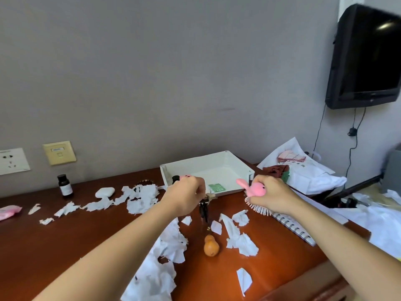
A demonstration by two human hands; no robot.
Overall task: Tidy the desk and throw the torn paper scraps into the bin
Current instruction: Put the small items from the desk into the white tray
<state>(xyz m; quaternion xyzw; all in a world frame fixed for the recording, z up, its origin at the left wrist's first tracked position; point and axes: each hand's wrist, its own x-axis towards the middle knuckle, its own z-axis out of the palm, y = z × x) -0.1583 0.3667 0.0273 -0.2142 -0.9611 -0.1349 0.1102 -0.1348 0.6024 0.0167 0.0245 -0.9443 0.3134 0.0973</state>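
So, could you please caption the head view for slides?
Right hand grips a pink rabbit hairbrush, left hand an orange gourd keychain, amid torn white paper scraps.

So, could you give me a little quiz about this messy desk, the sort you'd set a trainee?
1. True or false: the white tray is piled with paper scraps.
2. Which one holds the pink hairbrush? A) the left hand B) the right hand C) neither
3. Fill in: the card lying in the tray is ____.

Key
1. False: the scraps lie spread over the desk, not in the tray.
2. B
3. green
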